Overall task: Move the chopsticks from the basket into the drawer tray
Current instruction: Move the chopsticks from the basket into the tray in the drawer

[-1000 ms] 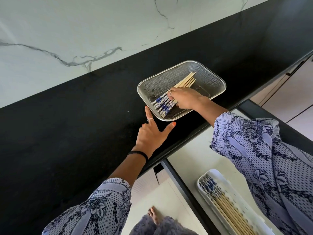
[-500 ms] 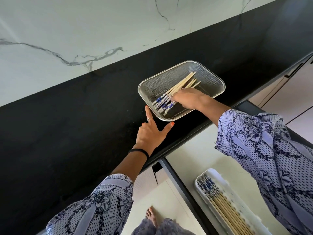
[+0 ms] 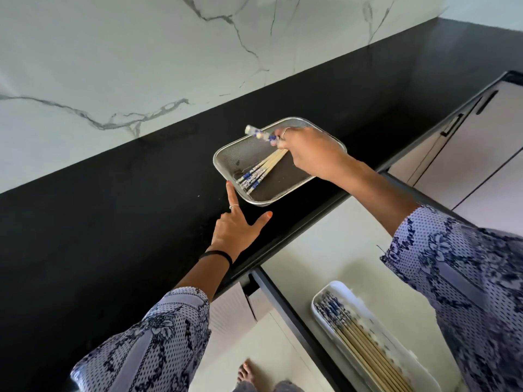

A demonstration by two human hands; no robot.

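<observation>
Black counter [image 3: 119, 210] under marble wall: we hold the mesh basket [image 3: 226, 157] with our spread left hand [image 3: 236, 230], right hand [image 3: 308, 154] pinching lifted chopsticks [image 3: 260, 134], others remaining inside; loose pinch could drop them short of the near-right drawer tray [image 3: 334, 288].

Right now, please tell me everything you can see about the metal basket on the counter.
The mesh basket is a shallow rectangular tray of fine silvery wire mesh with a smooth metal rim and rounded corners. It sits flat near the front edge of the black countertop. Several chopsticks with blue-and-white patterned ends lie inside. The right hand lifts other chopsticks above it; the left hand rests beside it, forefinger tip at its rim.
</observation>
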